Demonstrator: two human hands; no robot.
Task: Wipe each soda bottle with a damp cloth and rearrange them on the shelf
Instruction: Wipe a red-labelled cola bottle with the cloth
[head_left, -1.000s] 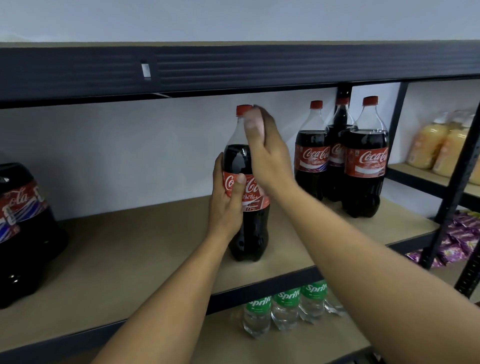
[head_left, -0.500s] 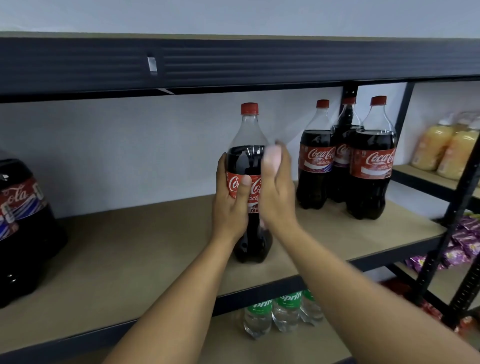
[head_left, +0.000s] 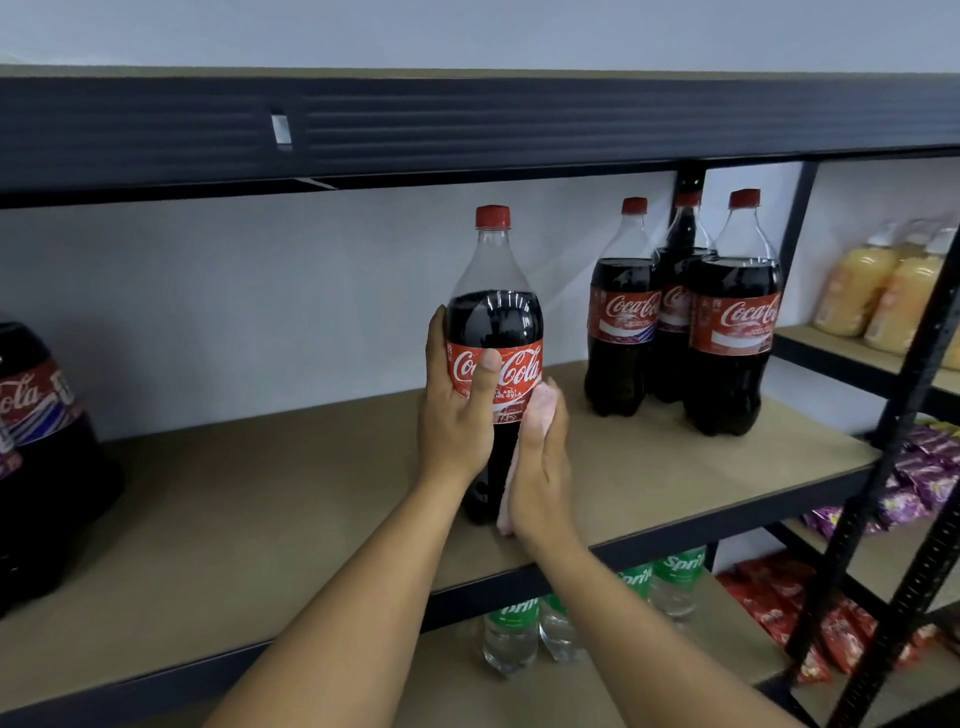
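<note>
A Coca-Cola bottle (head_left: 496, 312) with a red cap and red label stands upright on the brown shelf board (head_left: 260, 509), near its front edge. My left hand (head_left: 457, 415) grips the bottle at its label from the left, thumb across the logo. My right hand (head_left: 540, 467) presses a pale pink cloth (head_left: 543, 405) against the bottle's lower right side with nearly straight fingers. The cloth shows at my fingertips and below my palm. Three more Coca-Cola bottles (head_left: 732, 332) stand grouped at the shelf's right end.
A large cola bottle (head_left: 36, 441) sits at the far left. The dark upper shelf beam (head_left: 467, 124) hangs close above the caps. Sprite bottles (head_left: 511, 639) stand on the shelf below. Orange bottles (head_left: 883, 291) and snack packs (head_left: 924, 478) fill the neighbouring rack behind a black post (head_left: 909, 415).
My right hand with the cloth has slid down from the bottle's neck, past the label, to its lower side. My left hand has kept its grip at the label.
</note>
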